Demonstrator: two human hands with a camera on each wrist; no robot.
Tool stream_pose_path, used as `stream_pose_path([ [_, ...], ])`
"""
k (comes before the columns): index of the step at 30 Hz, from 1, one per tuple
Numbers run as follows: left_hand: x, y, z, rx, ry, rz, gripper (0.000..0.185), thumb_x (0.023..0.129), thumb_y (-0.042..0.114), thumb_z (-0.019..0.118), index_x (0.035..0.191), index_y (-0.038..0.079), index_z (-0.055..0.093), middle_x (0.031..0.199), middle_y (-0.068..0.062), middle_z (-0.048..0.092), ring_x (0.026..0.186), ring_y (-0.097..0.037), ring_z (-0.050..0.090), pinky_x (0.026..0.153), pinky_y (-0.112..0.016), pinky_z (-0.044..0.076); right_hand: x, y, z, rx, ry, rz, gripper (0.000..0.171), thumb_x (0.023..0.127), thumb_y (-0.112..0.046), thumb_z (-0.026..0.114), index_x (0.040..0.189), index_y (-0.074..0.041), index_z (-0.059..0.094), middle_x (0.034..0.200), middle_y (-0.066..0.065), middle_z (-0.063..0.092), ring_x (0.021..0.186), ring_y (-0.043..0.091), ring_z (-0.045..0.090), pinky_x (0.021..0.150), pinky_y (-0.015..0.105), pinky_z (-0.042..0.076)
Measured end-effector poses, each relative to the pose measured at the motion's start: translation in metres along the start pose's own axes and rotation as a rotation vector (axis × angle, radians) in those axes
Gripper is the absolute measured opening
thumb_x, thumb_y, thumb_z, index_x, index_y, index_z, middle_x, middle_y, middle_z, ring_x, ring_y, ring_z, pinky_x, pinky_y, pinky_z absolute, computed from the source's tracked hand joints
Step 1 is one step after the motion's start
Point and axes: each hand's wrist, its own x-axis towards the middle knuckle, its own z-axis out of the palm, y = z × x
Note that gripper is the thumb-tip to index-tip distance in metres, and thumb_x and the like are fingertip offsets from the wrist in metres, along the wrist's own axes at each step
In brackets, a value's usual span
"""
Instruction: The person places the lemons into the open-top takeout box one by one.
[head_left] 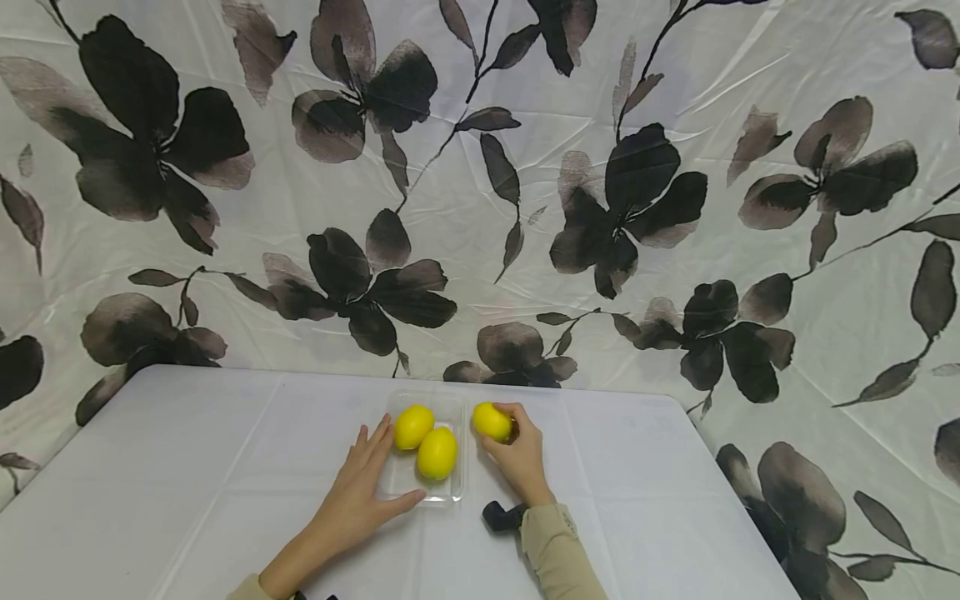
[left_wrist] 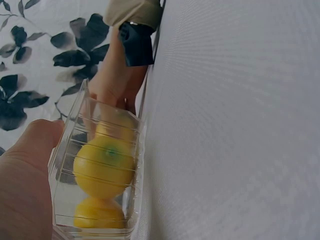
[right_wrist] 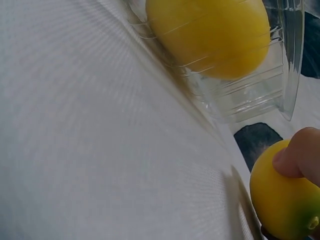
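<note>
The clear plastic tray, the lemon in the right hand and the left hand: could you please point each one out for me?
clear plastic tray (head_left: 452,492): head view, its near right rim.
lemon in the right hand (head_left: 491,420): head view, middle of its yellow skin.
left hand (head_left: 358,492): head view, back of the hand.

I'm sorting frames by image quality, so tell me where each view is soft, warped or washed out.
Head view: wide-angle bend in the floral backdrop, even light, lemons sharp. Left wrist view: the left hand close up and soft, the clear tray ribbing smears the fruit inside. Right wrist view: tablecloth blurred, lemon in the right hand near and slightly soft.
</note>
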Motion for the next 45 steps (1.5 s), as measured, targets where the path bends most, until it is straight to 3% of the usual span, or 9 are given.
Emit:
stream_pose_path([
  [9, -0.001, 0.001, -0.001, 0.003, -0.002, 0.000, 0.104, 0.079, 0.059, 0.075, 0.153, 0.000, 0.032, 0.164, -0.011, 0.019, 0.147, -0.047, 0.011, 0.115, -0.065, 0.015, -0.001, -0.010, 0.005, -0.010, 0.051, -0.037, 0.050, 0.073, -0.003, 0.081, 0.118, -0.016, 0.066, 0.118, 0.001, 0.067, 0.090, 0.019, 0.061, 0.076, 0.025, 0.054],
  [20, -0.001, -0.001, 0.001, 0.014, -0.002, -0.001, 0.104, 0.080, 0.060, 0.074, 0.154, 0.001, 0.031, 0.164, -0.009, 0.019, 0.147, -0.047, 0.011, 0.116, -0.064, 0.015, 0.002, -0.024, 0.000, 0.004, 0.127, -0.076, 0.051, 0.071, -0.001, 0.083, 0.117, -0.016, 0.067, 0.113, 0.000, 0.068, 0.086, 0.019, 0.062, 0.080, 0.034, 0.053],
  [29, -0.001, 0.000, 0.000, 0.016, 0.001, -0.001, 0.105, 0.080, 0.060, 0.075, 0.154, 0.000, 0.031, 0.164, -0.010, 0.019, 0.147, -0.047, 0.011, 0.116, -0.064, 0.015, 0.002, -0.059, -0.001, 0.034, 0.136, -0.130, 0.051, 0.071, 0.004, 0.083, 0.119, -0.005, 0.066, 0.113, 0.011, 0.069, 0.086, 0.031, 0.064, 0.082, 0.044, 0.053],
  [33, -0.001, 0.000, 0.000, 0.022, -0.003, -0.001, 0.105, 0.080, 0.060, 0.074, 0.154, 0.000, 0.031, 0.164, -0.010, 0.019, 0.147, -0.047, 0.011, 0.116, -0.064, 0.016, -0.003, -0.095, -0.004, 0.052, 0.103, -0.136, 0.048, 0.072, 0.008, 0.079, 0.117, 0.004, 0.064, 0.111, 0.019, 0.067, 0.085, 0.038, 0.062, 0.081, 0.048, 0.053],
  [39, 0.001, 0.001, 0.000, 0.027, -0.025, -0.022, 0.105, 0.080, 0.062, 0.073, 0.155, 0.002, 0.029, 0.165, -0.009, 0.017, 0.148, -0.046, 0.010, 0.116, -0.065, 0.014, -0.011, -0.131, -0.004, 0.060, -0.005, -0.134, 0.044, 0.074, 0.003, 0.079, 0.114, 0.005, 0.062, 0.115, 0.018, 0.067, 0.089, 0.036, 0.062, 0.082, 0.041, 0.054],
  [45, 0.001, 0.001, 0.000, 0.025, -0.023, -0.021, 0.105, 0.080, 0.063, 0.072, 0.155, 0.002, 0.030, 0.165, -0.008, 0.018, 0.148, -0.046, 0.010, 0.115, -0.065, 0.015, -0.015, -0.116, 0.015, 0.010, -0.146, -0.142, 0.044, 0.075, -0.012, 0.080, 0.115, -0.007, 0.061, 0.116, 0.003, 0.068, 0.094, 0.019, 0.061, 0.084, 0.035, 0.052],
])
